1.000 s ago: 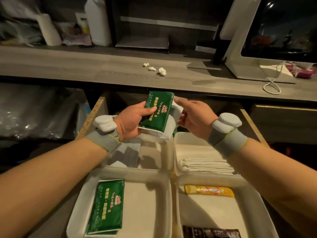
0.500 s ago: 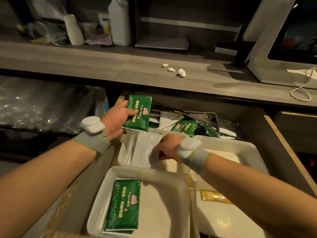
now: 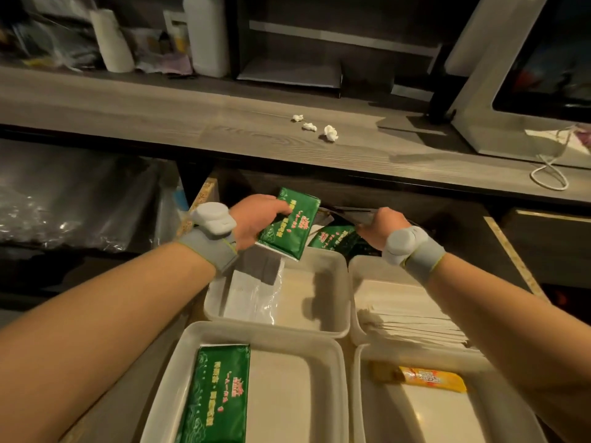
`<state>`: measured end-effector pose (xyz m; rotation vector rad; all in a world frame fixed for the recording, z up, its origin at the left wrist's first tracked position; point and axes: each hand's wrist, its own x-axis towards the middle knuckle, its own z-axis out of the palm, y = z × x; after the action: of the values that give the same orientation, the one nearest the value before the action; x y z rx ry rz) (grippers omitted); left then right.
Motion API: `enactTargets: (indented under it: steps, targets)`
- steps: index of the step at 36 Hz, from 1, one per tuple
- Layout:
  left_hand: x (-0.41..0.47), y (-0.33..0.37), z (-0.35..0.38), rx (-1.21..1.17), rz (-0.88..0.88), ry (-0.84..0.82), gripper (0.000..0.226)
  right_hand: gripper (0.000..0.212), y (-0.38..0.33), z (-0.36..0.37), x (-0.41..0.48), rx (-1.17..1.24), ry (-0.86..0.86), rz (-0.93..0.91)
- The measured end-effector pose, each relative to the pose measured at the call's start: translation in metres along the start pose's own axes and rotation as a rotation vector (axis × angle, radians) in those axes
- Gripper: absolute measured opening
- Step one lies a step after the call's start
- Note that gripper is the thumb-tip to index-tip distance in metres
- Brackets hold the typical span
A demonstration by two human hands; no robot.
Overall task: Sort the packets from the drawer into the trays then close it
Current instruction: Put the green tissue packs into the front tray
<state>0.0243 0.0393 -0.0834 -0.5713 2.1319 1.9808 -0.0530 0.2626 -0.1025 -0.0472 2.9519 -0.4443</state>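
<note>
head view: left hand (image 3: 256, 220), fingers (image 3: 281, 208) clamped on a flat green foil packet (image 3: 289, 225) above the far-left white plastic tray (image 3: 332, 330); right hand (image 3: 382, 227) deep in the open wooden drawer (image 3: 511, 251), fingers pinching something dark, can't tell what

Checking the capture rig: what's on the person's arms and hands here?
Bare forearms, no sleeves or gloves. Each wrist carries a grey fabric band with a thin yellow-green edge and a rounded white plastic module on top: left wrist, right wrist. No cables visible.
</note>
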Motion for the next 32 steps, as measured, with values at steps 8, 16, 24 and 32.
enactTargets:
  steps: [8, 16, 24, 32]
  targets:
    - [0.022, 0.003, 0.051, 0.224, -0.065, -0.175, 0.034, 0.036, 0.032, -0.012, 0.006, -0.195, -0.063, 0.048]
    - [0.04, 0.001, 0.085, 0.732, 0.081, -0.156, 0.049, 0.021, 0.06, -0.013, 0.003, -0.235, -0.052, 0.084]
    - [0.051, -0.002, 0.099, 0.931, 0.176, -0.174, 0.053, 0.031, 0.066, -0.046, 0.002, -0.104, 0.139, -0.146]
    - [0.06, -0.006, 0.109, 1.028, 0.269, -0.144, 0.046, 0.032, 0.07, -0.044, -0.006, 0.443, 0.095, -0.12]
